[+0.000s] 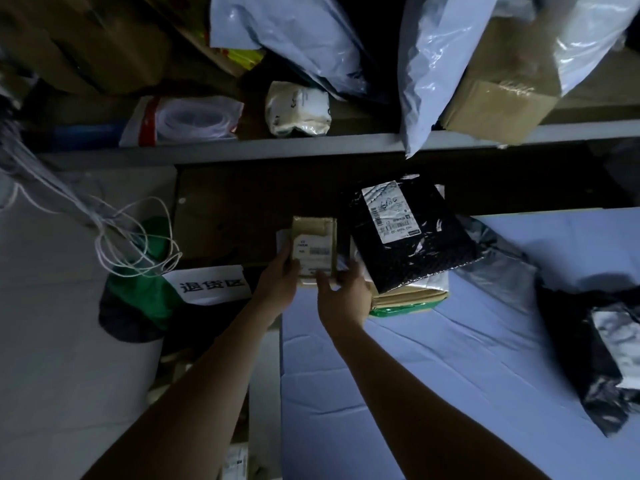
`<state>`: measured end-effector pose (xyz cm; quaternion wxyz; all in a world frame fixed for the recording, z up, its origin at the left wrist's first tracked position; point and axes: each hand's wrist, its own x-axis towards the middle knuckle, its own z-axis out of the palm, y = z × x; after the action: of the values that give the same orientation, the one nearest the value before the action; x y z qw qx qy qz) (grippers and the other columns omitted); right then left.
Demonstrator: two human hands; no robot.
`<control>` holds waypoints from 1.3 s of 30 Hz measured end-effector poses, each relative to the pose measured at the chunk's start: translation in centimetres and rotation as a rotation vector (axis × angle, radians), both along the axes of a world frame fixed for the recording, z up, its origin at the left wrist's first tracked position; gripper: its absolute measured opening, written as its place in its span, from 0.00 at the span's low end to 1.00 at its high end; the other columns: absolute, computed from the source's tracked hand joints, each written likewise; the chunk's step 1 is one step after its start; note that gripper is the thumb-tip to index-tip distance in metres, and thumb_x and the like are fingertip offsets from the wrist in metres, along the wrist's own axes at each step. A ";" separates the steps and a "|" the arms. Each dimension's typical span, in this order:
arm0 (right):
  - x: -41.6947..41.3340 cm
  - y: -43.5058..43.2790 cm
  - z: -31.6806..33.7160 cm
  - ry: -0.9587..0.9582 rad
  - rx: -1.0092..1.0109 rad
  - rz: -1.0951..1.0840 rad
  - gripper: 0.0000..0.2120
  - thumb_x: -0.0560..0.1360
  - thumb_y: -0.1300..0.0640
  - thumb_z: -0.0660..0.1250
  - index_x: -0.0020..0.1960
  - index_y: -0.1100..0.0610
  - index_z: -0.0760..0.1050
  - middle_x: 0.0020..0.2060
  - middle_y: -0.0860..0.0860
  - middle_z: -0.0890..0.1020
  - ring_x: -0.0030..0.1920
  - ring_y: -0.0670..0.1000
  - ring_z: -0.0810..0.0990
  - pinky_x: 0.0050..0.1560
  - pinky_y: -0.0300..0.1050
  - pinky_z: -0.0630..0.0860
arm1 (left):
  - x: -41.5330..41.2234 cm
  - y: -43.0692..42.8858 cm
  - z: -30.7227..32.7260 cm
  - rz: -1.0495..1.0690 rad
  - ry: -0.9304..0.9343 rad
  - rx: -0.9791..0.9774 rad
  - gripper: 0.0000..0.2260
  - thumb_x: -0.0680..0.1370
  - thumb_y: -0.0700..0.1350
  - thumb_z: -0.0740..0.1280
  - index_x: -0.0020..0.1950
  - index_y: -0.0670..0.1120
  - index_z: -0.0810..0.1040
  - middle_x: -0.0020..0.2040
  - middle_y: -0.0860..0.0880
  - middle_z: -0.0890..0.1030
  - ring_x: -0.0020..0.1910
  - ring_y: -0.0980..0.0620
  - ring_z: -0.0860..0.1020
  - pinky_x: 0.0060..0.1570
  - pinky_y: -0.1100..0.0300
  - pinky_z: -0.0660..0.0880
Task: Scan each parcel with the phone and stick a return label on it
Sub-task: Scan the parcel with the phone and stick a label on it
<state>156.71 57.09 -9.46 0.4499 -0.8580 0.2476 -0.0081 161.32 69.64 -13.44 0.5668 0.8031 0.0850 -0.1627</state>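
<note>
A small brown cardboard parcel [317, 237] with a white printed label on top sits in the middle of the view, just past the blue table's far left corner. My left hand [278, 278] grips its left side, thumb on the label. On the parcel's near right corner rests my right hand [343, 296], fingers curled around the edge. Just to the right, a black plastic mailer [412, 237] with a white shipping label lies on a stack of flat parcels [408, 299]. No phone is visible.
A grey shelf [311, 143] above holds grey mailers, a cardboard box [498, 98] and a white wrapped parcel [298, 109]. A black bag [588, 355] lies on the blue table [450, 375] at the right. A white sign [211, 284], a green bag and loose white cords are at the left.
</note>
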 end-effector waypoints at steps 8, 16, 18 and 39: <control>-7.7 0.9 1.8 0.166 0.021 0.190 0.16 0.74 0.48 0.71 0.61 0.45 0.80 0.43 0.51 0.84 0.44 0.55 0.83 0.39 0.46 0.80 | -10.6 1.9 2.4 0.005 -0.039 -0.006 0.24 0.85 0.42 0.60 0.73 0.68 0.64 0.58 0.71 0.73 0.55 0.73 0.74 0.45 0.79 0.71; -18.3 -2.3 6.4 0.077 0.064 0.064 0.22 0.72 0.48 0.74 0.65 0.43 0.79 0.33 0.45 0.79 0.39 0.51 0.82 0.33 0.39 0.74 | -20.4 -0.6 7.1 -0.083 -0.167 -0.066 0.23 0.84 0.42 0.62 0.78 0.56 0.65 0.64 0.57 0.76 0.58 0.69 0.74 0.47 0.79 0.71; -21.6 -4.2 7.8 0.028 0.052 0.008 0.22 0.72 0.47 0.74 0.66 0.41 0.79 0.28 0.45 0.78 0.33 0.46 0.78 0.27 0.33 0.65 | -22.4 -2.5 8.5 -0.147 -0.208 -0.066 0.24 0.84 0.39 0.62 0.79 0.53 0.64 0.68 0.51 0.76 0.63 0.57 0.75 0.48 0.77 0.72; -47.6 -47.8 12.0 0.000 -0.058 -0.203 0.17 0.73 0.48 0.71 0.61 0.43 0.81 0.33 0.50 0.83 0.34 0.52 0.81 0.32 0.42 0.73 | -43.5 -46.4 12.4 -0.471 -0.264 -0.167 0.27 0.71 0.67 0.71 0.70 0.69 0.72 0.57 0.69 0.81 0.54 0.69 0.79 0.46 0.71 0.77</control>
<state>109.08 9.26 2.58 0.4216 -0.8412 0.3330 -0.0610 117.86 23.20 -1.06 0.5838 0.7655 -0.1923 -0.1903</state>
